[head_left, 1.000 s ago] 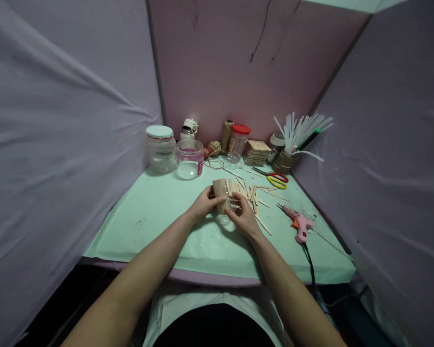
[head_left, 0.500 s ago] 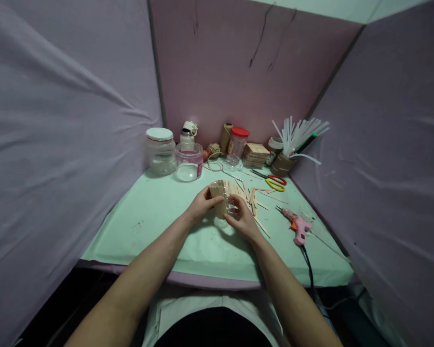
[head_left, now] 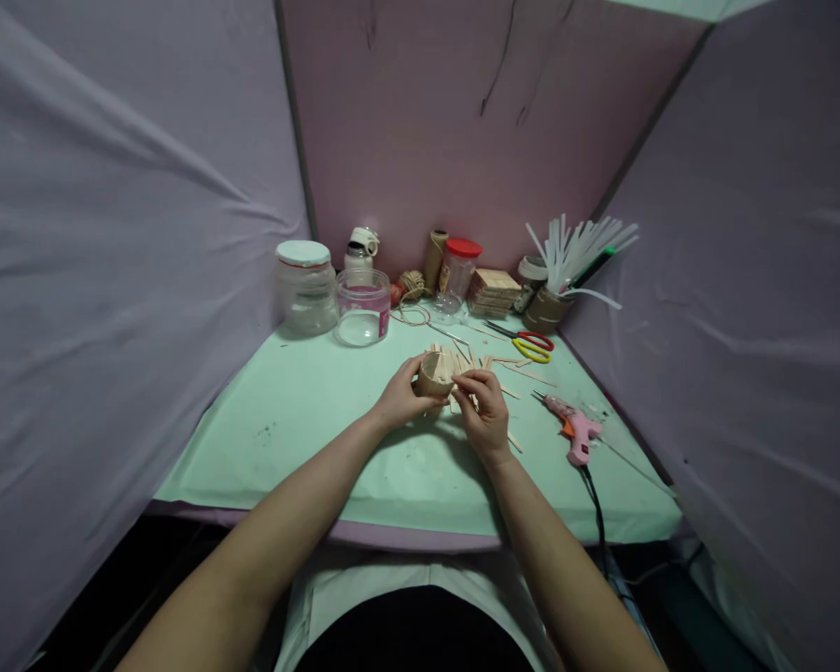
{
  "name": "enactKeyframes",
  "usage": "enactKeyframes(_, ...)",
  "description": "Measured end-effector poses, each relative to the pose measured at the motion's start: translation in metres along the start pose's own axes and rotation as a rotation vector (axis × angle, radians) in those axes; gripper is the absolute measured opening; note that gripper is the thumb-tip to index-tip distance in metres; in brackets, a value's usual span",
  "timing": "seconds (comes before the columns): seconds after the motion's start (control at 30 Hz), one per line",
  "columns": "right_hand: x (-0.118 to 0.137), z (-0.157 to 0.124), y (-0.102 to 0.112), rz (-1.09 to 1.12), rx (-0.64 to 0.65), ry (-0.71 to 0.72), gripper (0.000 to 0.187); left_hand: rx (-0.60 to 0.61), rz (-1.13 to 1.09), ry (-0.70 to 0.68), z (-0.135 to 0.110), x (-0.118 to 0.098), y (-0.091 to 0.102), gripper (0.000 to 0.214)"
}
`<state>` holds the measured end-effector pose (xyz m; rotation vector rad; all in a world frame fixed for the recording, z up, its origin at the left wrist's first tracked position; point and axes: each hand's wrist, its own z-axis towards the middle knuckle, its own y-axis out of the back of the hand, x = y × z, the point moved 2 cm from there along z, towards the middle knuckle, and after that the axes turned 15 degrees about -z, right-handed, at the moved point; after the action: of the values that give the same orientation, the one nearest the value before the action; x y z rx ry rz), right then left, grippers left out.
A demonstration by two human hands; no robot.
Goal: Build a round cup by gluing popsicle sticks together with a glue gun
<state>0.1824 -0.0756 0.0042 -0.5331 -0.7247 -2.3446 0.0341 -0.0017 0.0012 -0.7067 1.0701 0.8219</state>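
My left hand [head_left: 404, 394] is wrapped round a small round cup [head_left: 435, 385] with pale craft sticks set side by side on its wall. The cup is tilted, so part of its inside faces me. At its right edge, my right hand [head_left: 485, 408] has thumb and finger pinched together; what is between them is too small to tell. Loose craft sticks [head_left: 510, 392] lie on the table just behind and right of the hands, partly covered by them.
A pink glue gun [head_left: 575, 431] with a black cord lies at right. Behind it are red-and-yellow scissors [head_left: 528, 343]. Along the back stand a lidded jar [head_left: 305, 291], an open tub [head_left: 362, 310], a red-lidded jar [head_left: 458, 275], stacked wooden pieces [head_left: 494, 293] and a holder of glue sticks [head_left: 547, 311].
The cup has been turned and tilted in my left hand, so its opening now shows. My right fingers have gone from spread around its side to a pinch at its right edge.
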Motion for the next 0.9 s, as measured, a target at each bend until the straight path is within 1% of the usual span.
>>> enactKeyframes(0.17, -0.0031, 0.0013, -0.0014, -0.005, -0.027, -0.014, 0.017, 0.013, 0.066, 0.014, 0.0049, 0.0057, 0.0024, 0.080)
enactKeyframes(0.5, -0.0075, 0.0008, -0.0058, -0.015, -0.021, -0.074, 0.011, 0.015, 0.083, 0.010, 0.0067, 0.0080, 0.0022, 0.079)
enactKeyframes(0.7, -0.0063, 0.0017, -0.0054, -0.004, -0.016, -0.046, 0.011, 0.004, 0.079, 0.013, 0.0066, 0.0060, 0.0010, 0.077)
enactKeyframes(0.9, -0.0074, 0.0015, -0.0071, -0.003, 0.011, -0.045, 0.011, 0.011, 0.062, 0.020, 0.0062, 0.0087, 0.0006, 0.078)
